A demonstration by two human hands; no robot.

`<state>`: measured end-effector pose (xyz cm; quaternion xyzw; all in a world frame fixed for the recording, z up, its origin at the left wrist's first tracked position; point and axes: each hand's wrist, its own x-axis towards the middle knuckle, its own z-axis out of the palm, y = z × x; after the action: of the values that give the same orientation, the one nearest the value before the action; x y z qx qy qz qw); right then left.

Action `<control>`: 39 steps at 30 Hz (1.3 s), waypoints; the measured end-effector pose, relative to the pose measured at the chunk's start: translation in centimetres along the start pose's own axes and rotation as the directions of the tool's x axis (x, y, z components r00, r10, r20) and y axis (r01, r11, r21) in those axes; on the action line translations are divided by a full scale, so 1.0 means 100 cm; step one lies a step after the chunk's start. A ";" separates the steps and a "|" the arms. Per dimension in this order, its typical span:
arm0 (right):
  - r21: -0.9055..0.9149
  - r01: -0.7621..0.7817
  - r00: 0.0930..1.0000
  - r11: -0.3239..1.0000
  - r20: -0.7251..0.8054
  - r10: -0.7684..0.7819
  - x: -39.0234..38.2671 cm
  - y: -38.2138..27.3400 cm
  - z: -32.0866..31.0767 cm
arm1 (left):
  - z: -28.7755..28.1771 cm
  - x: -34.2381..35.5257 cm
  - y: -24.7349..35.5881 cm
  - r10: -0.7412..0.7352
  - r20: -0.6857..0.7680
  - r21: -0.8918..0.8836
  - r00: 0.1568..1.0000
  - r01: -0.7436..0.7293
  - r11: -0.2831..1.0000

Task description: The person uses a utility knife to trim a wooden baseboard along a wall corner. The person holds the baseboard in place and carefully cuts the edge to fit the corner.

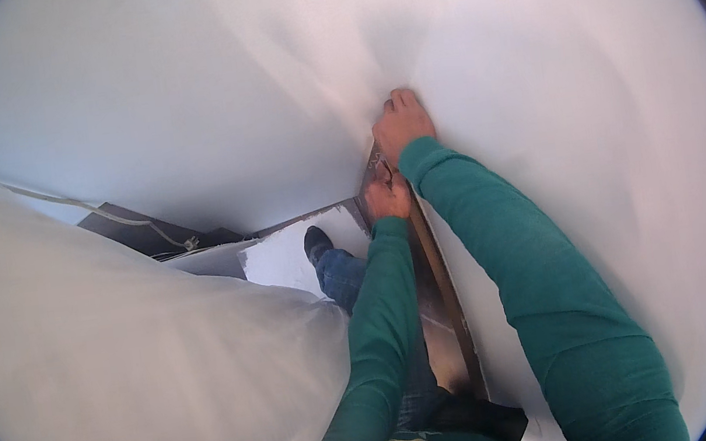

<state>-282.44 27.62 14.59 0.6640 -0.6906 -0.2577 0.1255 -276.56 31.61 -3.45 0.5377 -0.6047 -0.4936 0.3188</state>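
Observation:
My right hand [401, 126] rests against the white wall [549, 91] near the inside corner, fingers curled, with its palm side hidden. Just below it, my left hand [389, 194] has curled fingers at a narrow grey strip with some pale squiggly marks [375, 154] on it; whatever it grips is too small and hidden to make out. A long narrow brown strip [445, 288] runs down from the hands along the foot of the right wall.
Translucent sheeting [123, 354] hangs across the lower left. A pale cable with a plug [190, 242] lies by a dark gap [124, 224] under the left wall [134, 89]. My shoe [318, 241] stands on a white board [279, 265] with ragged edges.

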 end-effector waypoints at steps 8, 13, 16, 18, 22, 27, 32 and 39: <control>0.018 0.064 0.995 0.998 -0.078 -0.062 -0.007 0.016 -0.006 | 0.008 -0.012 0.006 0.096 -0.121 -0.033 0.988 -0.101 0.994; -0.005 0.023 0.995 1.000 -0.094 -0.023 -0.012 0.021 -0.014 | 0.008 -0.011 0.023 0.110 -0.076 -0.013 0.991 -0.112 0.994; -0.015 0.003 0.995 1.000 -0.102 -0.004 -0.012 0.018 -0.011 | 0.005 -0.011 0.021 0.134 -0.105 -0.028 0.985 -0.138 0.990; -0.011 -0.024 0.991 1.000 -0.135 0.023 -0.011 0.017 -0.008 | 0.007 -0.007 0.021 0.065 -0.048 0.055 0.997 -0.062 0.997; 0.007 -0.035 0.993 0.999 -0.115 0.036 -0.008 0.012 -0.011 | 0.005 -0.002 0.020 0.110 -0.094 0.083 0.989 -0.102 0.991; -0.015 -0.063 0.991 0.998 -0.120 0.061 -0.001 0.009 -0.003 | 0.005 -0.002 0.022 -0.025 -0.097 0.002 0.995 0.026 1.000; 0.049 -0.031 0.998 0.998 -0.045 0.033 0.004 -0.002 -0.009 | -0.002 0.004 0.011 -0.048 -0.156 -0.001 0.987 0.048 0.999; -0.014 -0.003 0.979 1.000 -0.205 0.000 -0.002 0.010 0.005 | -0.004 0.005 0.018 -0.006 -0.068 0.057 0.998 0.010 0.998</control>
<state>-283.57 27.92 14.72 0.6857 -0.6727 -0.1926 0.2008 -276.94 30.96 -1.70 0.5654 -0.6052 -0.4590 0.3215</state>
